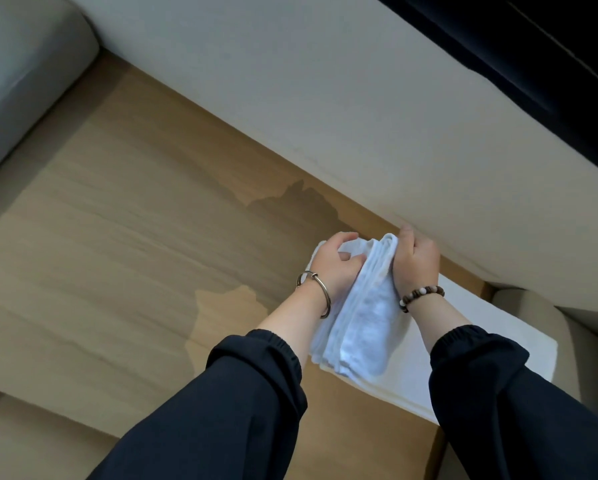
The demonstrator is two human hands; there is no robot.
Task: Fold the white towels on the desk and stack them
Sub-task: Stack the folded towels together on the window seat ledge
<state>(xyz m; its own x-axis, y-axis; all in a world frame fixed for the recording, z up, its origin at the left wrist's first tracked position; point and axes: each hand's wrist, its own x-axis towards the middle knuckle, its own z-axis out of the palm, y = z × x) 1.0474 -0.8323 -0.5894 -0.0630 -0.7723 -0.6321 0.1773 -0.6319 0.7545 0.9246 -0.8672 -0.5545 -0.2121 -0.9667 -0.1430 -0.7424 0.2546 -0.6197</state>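
Both hands clasp one folded white towel from either side. The left hand, with a metal bangle at the wrist, curls its fingers over the left edge. The right hand, with a bead bracelet, grips the right edge with its thumb raised.

The towel is a long, narrow bundle of several layers, running from between the hands back toward the person. Its near end lies over the corner of a flat white pile at the right side of the desk. I cannot tell whether the end rests on the pile or hangs just above it.

The towel looks light, soft and limp. It would likely sag and fall open if held at one end only, so a grip on both long sides, pressing the layers together, probably suits it best. It should not slip or break, though loose edges may slide out of line.

The pile, likely towels already folded, has layered edges. Beyond it the wooden desk meets a pale wall panel close behind the hands, leaving little room there. A grey cushion sits far left, a dark curtain upper right, and a rounded beige form just beside the pile.
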